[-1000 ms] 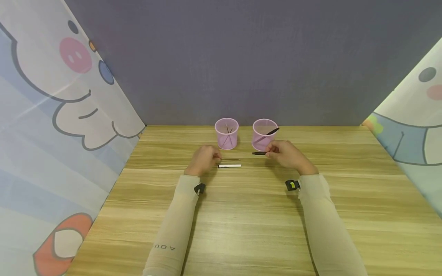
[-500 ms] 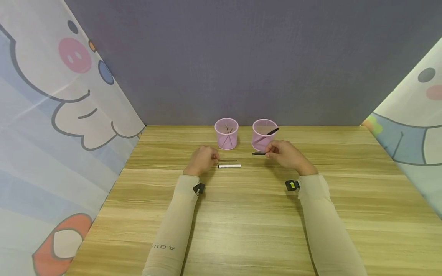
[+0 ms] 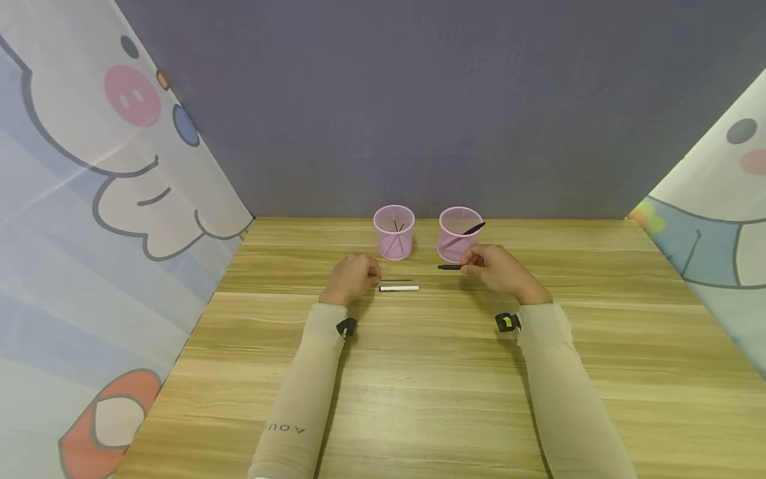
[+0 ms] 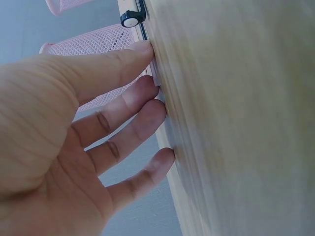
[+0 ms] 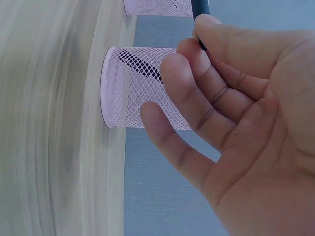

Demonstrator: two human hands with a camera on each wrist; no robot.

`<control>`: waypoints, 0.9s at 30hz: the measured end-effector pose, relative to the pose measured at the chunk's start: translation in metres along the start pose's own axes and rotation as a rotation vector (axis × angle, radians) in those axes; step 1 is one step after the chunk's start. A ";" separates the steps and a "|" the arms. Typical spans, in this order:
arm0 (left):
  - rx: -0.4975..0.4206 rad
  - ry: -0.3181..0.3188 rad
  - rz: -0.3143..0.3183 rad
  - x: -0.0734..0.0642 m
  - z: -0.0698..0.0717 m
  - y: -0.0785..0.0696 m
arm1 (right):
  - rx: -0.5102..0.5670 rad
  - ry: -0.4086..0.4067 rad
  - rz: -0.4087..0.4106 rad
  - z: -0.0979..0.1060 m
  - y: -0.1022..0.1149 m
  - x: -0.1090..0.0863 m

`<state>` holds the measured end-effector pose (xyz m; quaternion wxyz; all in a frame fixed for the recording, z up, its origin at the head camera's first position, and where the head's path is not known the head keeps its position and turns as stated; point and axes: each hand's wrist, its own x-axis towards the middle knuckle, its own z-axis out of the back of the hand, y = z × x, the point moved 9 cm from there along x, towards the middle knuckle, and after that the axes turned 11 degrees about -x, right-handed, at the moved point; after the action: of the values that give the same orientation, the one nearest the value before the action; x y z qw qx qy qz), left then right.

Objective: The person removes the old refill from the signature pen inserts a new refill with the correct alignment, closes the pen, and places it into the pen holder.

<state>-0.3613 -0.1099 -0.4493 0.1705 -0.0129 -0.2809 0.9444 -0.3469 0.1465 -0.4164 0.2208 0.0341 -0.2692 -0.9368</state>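
With thumb and fingertips at the table surface, my left hand (image 3: 353, 276) pinches one end of a thin dark stick (image 3: 397, 280), which points to the right. A white pen with a black end (image 3: 399, 289) lies just in front of it. In my right hand (image 3: 495, 269), thumb and index finger pinch a black pen (image 3: 449, 267); its end shows in the right wrist view as a dark tube (image 5: 200, 9). The right pink mesh cup (image 5: 110, 88) stands behind this hand with another black pen leaning inside. The left pink mesh cup (image 3: 393, 247) holds several thin sticks.
The wooden table (image 3: 431, 386) ends at a grey wall (image 3: 443, 106) behind the cups. Cartoon-printed cloths, one left (image 3: 54, 266) and one right (image 3: 718, 226), border the sides.
My left hand has drawn the thin stick slightly toward me, nearer the white pen. My right hand and the black pen in it stay in place.
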 end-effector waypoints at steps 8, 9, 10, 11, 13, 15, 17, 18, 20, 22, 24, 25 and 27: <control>-0.030 0.014 0.018 -0.002 0.001 0.001 | 0.004 -0.002 0.007 0.000 0.001 0.000; -0.039 0.009 0.017 -0.002 0.002 0.001 | 0.004 -0.002 0.007 0.000 0.001 0.000; -0.052 -0.001 0.015 -0.002 0.004 0.001 | 0.003 -0.003 0.009 0.000 0.001 0.000; -0.065 -0.015 0.012 -0.002 0.006 0.000 | 0.001 -0.003 0.007 0.000 0.001 0.000; -0.088 -0.052 -0.002 -0.001 0.012 -0.002 | -0.001 -0.003 0.006 0.000 0.002 -0.001; -0.104 -0.096 -0.025 -0.001 0.019 -0.005 | -0.001 -0.002 0.006 0.000 0.002 -0.001; -0.117 -0.135 -0.046 -0.001 0.026 -0.009 | -0.001 0.000 0.005 0.000 0.003 -0.001; -0.118 -0.154 -0.058 -0.001 0.028 -0.011 | -0.002 -0.002 0.006 0.001 0.003 0.000; -0.121 -0.189 -0.080 0.000 0.033 -0.016 | -0.007 -0.011 0.007 0.001 0.003 0.000; -0.123 -0.227 -0.095 0.001 0.037 -0.020 | -0.008 -0.020 0.012 0.002 0.004 0.000; -0.119 -0.264 -0.106 0.001 0.042 -0.025 | -0.008 -0.028 0.015 0.001 0.004 0.001; -0.118 -0.281 -0.108 0.001 0.044 -0.027 | -0.006 -0.030 0.017 0.000 0.004 0.001; -0.103 -0.310 -0.108 0.001 0.047 -0.030 | 0.004 -0.026 0.025 -0.002 0.006 0.002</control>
<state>-0.3586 -0.1108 -0.3932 0.1745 0.1391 -0.3521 0.9090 -0.3459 0.1404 -0.4148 0.2287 0.0192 -0.2741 -0.9339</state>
